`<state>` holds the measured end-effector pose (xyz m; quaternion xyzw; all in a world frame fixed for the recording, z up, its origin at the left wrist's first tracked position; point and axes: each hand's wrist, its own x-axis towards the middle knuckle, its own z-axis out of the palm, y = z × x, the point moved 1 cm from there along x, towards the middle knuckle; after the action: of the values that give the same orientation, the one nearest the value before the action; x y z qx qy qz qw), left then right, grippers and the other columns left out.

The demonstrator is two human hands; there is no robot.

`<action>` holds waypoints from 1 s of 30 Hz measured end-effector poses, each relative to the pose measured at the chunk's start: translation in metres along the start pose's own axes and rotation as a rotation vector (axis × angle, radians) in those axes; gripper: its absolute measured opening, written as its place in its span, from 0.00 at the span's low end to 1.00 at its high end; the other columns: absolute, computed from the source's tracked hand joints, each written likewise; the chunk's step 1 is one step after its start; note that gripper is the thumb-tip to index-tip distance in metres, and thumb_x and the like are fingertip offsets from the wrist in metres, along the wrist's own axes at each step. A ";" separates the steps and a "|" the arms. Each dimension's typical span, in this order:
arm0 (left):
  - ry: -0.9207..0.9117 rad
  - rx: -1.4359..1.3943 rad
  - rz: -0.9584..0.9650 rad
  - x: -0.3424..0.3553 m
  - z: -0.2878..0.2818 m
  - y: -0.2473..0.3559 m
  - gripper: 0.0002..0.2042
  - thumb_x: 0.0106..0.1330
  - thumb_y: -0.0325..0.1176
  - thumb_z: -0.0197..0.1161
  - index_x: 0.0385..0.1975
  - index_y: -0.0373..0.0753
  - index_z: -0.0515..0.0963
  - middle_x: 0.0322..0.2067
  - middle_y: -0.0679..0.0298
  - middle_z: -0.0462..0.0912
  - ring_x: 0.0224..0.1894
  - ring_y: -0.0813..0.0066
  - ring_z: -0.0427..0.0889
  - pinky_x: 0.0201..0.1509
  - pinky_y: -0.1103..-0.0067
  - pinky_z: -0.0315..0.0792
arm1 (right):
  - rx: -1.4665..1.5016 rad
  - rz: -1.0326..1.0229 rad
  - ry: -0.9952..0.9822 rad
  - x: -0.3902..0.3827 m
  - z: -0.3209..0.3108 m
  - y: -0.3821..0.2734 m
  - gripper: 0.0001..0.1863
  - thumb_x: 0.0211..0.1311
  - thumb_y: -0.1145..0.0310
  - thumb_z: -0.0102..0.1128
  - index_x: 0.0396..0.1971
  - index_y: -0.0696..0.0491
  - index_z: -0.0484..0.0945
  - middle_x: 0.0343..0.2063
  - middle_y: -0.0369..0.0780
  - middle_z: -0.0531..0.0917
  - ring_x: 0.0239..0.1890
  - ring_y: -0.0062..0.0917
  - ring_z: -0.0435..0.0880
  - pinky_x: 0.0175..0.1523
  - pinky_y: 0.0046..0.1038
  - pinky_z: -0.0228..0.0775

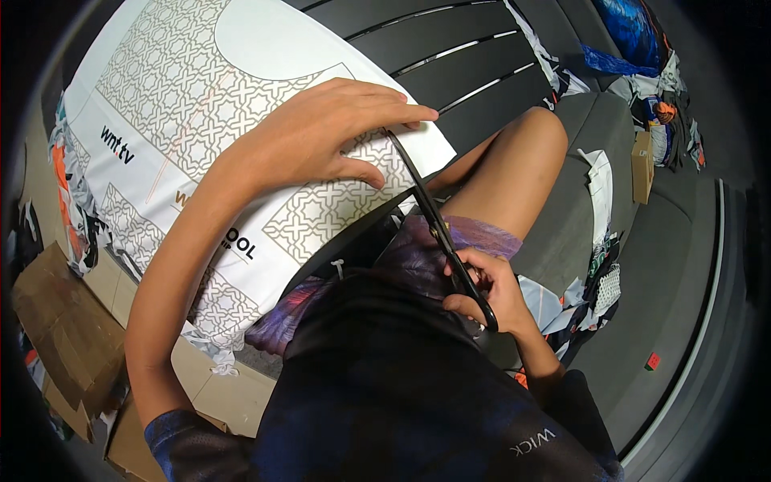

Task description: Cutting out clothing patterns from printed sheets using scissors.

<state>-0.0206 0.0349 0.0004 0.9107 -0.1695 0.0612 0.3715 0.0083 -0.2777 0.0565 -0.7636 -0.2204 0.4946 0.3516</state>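
A large white sheet point(277, 36), apparently fabric, printed with a beige-grey lattice pattern and dark lettering, spreads over my lap and the dark slatted surface. My left hand point(321, 132) lies across its right part, fingers stretched out and thumb apart. In my right hand point(494, 293) are black scissors point(438, 231), gripped by the handles. One long blade points up and away over the sheet's right edge, its tip close under my left fingers. Where the second blade runs against the dark edge below the sheet, I cannot tell.
Cardboard boxes point(68, 329) stand at the lower left, near bunched fabric scraps point(72, 197). Right of my bare leg, a grey padded seat point(554, 213) carries white offcuts point(598, 193). A small cardboard box point(642, 167) and a red-green block point(653, 361) lie farther right.
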 end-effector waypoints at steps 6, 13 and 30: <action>0.002 0.003 -0.008 0.000 -0.002 0.001 0.37 0.48 0.51 0.70 0.63 0.52 0.71 0.61 0.67 0.75 0.64 0.63 0.71 0.67 0.65 0.63 | 0.207 0.250 -0.080 -0.008 -0.007 0.002 0.21 0.49 0.68 0.77 0.40 0.56 0.75 0.17 0.25 0.69 0.18 0.06 0.64 0.23 0.14 0.49; 0.034 -0.052 -0.033 0.001 -0.003 0.006 0.42 0.45 0.47 0.72 0.66 0.53 0.67 0.59 0.68 0.77 0.63 0.64 0.72 0.67 0.65 0.63 | 0.153 0.039 -0.132 0.002 -0.008 0.010 0.28 0.49 0.55 0.78 0.41 0.57 0.73 0.16 0.27 0.72 0.17 0.08 0.71 0.22 0.14 0.56; 0.126 -0.245 -0.032 0.002 -0.010 0.003 0.44 0.44 0.37 0.75 0.68 0.53 0.64 0.52 0.65 0.81 0.56 0.61 0.76 0.62 0.67 0.68 | 0.323 0.116 -0.184 0.003 -0.007 0.001 0.34 0.49 0.46 0.76 0.41 0.58 0.72 0.14 0.30 0.74 0.14 0.11 0.72 0.20 0.13 0.58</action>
<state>-0.0199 0.0399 0.0098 0.8553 -0.1377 0.0913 0.4910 0.0153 -0.2787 0.0561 -0.6604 -0.1251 0.6105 0.4189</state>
